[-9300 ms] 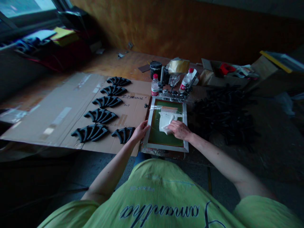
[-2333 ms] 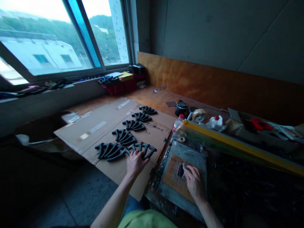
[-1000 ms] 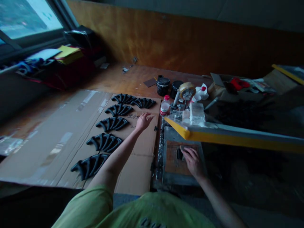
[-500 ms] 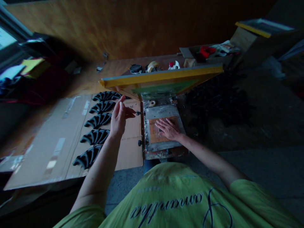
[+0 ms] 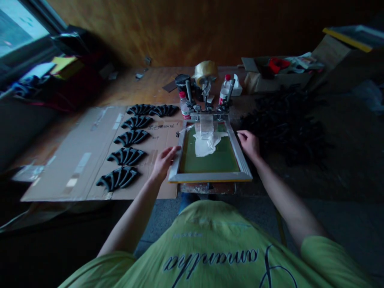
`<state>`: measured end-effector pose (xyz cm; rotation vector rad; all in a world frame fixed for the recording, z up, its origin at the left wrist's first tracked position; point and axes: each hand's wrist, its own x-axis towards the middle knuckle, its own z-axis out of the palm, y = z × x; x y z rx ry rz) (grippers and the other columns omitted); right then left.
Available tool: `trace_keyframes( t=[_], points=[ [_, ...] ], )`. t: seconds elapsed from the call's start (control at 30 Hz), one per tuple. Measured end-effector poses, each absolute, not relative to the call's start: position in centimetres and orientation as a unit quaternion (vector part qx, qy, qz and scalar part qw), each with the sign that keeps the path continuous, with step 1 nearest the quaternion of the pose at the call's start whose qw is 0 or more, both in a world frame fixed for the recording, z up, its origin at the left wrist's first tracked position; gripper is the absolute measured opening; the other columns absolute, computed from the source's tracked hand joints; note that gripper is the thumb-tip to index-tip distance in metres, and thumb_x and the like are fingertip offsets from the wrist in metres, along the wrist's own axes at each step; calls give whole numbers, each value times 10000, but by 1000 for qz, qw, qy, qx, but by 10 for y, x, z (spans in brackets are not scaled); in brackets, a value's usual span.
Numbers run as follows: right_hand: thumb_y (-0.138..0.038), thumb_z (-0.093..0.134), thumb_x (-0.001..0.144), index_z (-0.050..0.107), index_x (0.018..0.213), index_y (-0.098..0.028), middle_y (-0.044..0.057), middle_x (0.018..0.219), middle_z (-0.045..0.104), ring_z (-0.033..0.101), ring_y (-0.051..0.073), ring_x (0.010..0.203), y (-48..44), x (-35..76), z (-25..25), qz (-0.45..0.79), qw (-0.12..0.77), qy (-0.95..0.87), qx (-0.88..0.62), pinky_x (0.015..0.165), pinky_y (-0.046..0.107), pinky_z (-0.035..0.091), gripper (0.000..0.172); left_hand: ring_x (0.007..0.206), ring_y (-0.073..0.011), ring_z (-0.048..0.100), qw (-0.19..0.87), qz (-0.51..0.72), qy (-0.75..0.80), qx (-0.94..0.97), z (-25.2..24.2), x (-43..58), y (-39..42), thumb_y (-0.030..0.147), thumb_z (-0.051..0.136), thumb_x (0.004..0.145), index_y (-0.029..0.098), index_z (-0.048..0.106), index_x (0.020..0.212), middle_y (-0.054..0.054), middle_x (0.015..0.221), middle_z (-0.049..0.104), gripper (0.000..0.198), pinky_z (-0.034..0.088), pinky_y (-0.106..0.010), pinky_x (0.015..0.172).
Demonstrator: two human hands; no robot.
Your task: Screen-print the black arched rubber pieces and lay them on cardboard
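Shirt (image 5: 210, 240): cursive lettering, seen upside down, not legible | cardboard (image 5: 75, 160): handwritten marks (image 5: 163, 126), too small to be read
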<state>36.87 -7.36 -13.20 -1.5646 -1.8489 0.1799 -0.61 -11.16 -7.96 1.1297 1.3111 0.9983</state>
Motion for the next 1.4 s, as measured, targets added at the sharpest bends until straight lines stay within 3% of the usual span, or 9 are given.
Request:
trace_keyframes(
  t=[0.17, 0.27, 0.43, 0.67, 0.93, 1.07, 1.23, 1.3, 1.4],
  points=[
    [-342, 678, 903, 491, 1426, -157, 151, 1439, 460, 488, 308, 1293, -40, 300, -93, 36, 302, -780, -547, 1088, 521, 422, 585, 604, -115, 570, 549, 384, 601, 436, -151, 4, -125, 525, 720, 729, 164, 452, 1488, 5, 761, 656, 882, 431, -215, 544],
    [-279, 736, 861, 560, 1313, -133, 155, 1297, 554, 507, 320, 1226, -36, 261, -85, 44, 193, -809, -554, 1037, 505, 433, 506, 640, -124, 586, 535, 374, 608, 452, -175, 3, -120, 516, 694, 752, 145, 478, 1460, -2, 767, 649, 829, 443, -221, 575],
    [-189, 631, 906, 668, 968, -132, 99, 942, 683, 601, 233, 919, -64, 255, -102, 63, 95, -842, -527, 807, 338, 449, 92, 659, -130, 599, 547, 360, 597, 464, -186, -4, -115, 498, 678, 782, 146, 546, 1399, -17, 782, 668, 723, 449, -215, 573],
    [-83, 564, 868, 700, 902, -164, 56, 877, 698, 580, 194, 866, -100, 281, -106, 71, 88, -928, -355, 755, 301, 380, 162, 676, -139, 611, 540, 365, 591, 475, -189, -5, -114, 487, 679, 803, 153, 590, 1360, -33, 810, 695, 656, 457, -219, 580],
    [-97, 526, 911, 709, 927, -153, 86, 928, 711, 571, 230, 969, -108, 269, -119, 30, 149, -904, -399, 850, 344, 391, 193, 691, -146, 613, 558, 365, 580, 468, -190, -7, -114, 527, 671, 792, 158, 559, 1394, -44, 846, 689, 715, 456, -226, 568],
    [-275, 648, 911, 711, 946, -188, 64, 891, 711, 609, 233, 925, -99, 264, -109, 56, 146, -887, -434, 846, 349, 417, 113, 629, -121, 580, 574, 366, 577, 451, -177, -6, -116, 515, 713, 753, 143, 552, 1389, -22, 791, 672, 755, 413, -203, 524],
    [-339, 764, 830, 612, 1315, -257, 62, 1030, 732, 647, 247, 924, -37, 265, -73, 60, 219, -793, -566, 844, 374, 472, 516, 506, -79, 485, 598, 382, 558, 431, -133, -4, -120, 499, 770, 722, 148, 501, 1432, 35, 670, 617, 837, 329, -187, 462],
    [-384, 721, 867, 553, 1386, -244, 58, 1000, 732, 651, 226, 878, -17, 287, -60, 64, 266, -754, -597, 836, 369, 482, 563, 511, -85, 506, 593, 411, 544, 429, -112, -4, -117, 528, 759, 739, 165, 582, 1339, 24, 684, 628, 724, 340, -191, 459],
    [-432, 491, 999, 567, 1323, -146, 95, 944, 718, 634, 189, 814, -7, 335, -58, 70, 333, -684, -645, 800, 350, 478, 439, 582, -109, 578, 558, 491, 502, 442, -78, 1, -101, 623, 648, 819, 166, 690, 1082, -16, 755, 660, 529, 414, -202, 494]
  ],
)
